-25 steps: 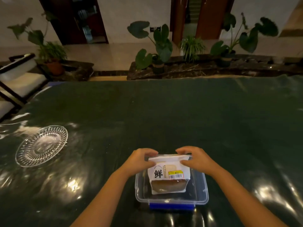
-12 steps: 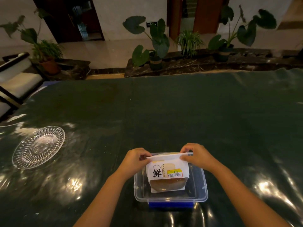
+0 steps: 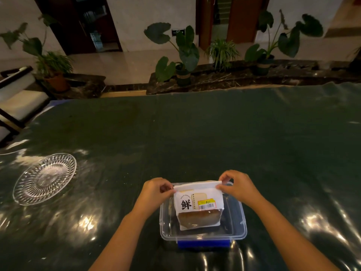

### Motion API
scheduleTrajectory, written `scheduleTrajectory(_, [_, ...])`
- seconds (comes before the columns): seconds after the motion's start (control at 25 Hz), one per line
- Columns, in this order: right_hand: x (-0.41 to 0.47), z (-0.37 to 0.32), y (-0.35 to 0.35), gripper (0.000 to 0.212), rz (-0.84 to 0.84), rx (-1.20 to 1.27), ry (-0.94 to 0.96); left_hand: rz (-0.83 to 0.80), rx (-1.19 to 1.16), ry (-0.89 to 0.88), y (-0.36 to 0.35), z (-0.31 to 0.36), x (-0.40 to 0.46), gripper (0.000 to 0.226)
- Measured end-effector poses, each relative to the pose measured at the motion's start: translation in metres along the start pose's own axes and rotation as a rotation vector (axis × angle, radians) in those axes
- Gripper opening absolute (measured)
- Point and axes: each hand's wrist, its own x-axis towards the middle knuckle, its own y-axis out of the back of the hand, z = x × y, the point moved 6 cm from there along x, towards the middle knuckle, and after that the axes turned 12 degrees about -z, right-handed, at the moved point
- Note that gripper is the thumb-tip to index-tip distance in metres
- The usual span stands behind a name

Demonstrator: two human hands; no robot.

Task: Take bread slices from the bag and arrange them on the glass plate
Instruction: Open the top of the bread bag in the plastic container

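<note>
A white bread bag (image 3: 198, 207) with a black character, a yellow price label and a clear window showing a brown loaf stands upright in a clear plastic box (image 3: 237, 231). My left hand (image 3: 154, 191) pinches the bag's top left corner. At the top right corner, my right hand (image 3: 237, 185) pinches the same folded top strip. The top of the bag looks sealed flat. The round cut-glass plate (image 3: 46, 178) lies bare on the table, well to the left of the box.
The table (image 3: 214, 137) is covered with a dark green glossy sheet. The box has a blue clip (image 3: 203, 243) on its near side. Beyond the far edge are potted plants (image 3: 181, 55) on a stone ledge, and a chair (image 3: 17, 98) at far left.
Both hands have shifted from over the bag's top to its outer corners and raised the top strip a little. The bag stands taller in the box.
</note>
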Motion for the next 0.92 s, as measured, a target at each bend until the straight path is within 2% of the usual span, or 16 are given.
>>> scheduleTrajectory(0.28, [-0.008,0.003,-0.002,0.024,0.172,0.09,-0.103,0.149,-0.036,0.036,0.0,0.0,-0.006,0.022])
scheduleTrajectory(0.52, [-0.015,0.006,-0.004,0.017,0.225,0.237,-0.133,0.048,-0.078,0.034,0.004,0.001,-0.008,0.028])
scheduleTrajectory(0.6, [-0.017,0.003,-0.003,0.014,0.205,0.314,-0.106,-0.012,-0.048,0.004,0.0,0.006,-0.008,0.039])
scheduleTrajectory(0.68, [-0.017,-0.004,-0.006,0.021,0.136,0.332,-0.047,-0.037,0.004,-0.036,-0.005,0.015,-0.009,0.042])
scheduleTrajectory(0.76, [-0.017,-0.01,-0.009,0.025,0.071,0.264,0.009,-0.01,0.035,-0.097,-0.004,0.022,-0.009,0.033])
scheduleTrajectory(0.92, [-0.015,-0.014,-0.003,0.003,0.102,0.24,0.041,0.074,-0.002,-0.13,0.006,0.024,-0.008,0.011])
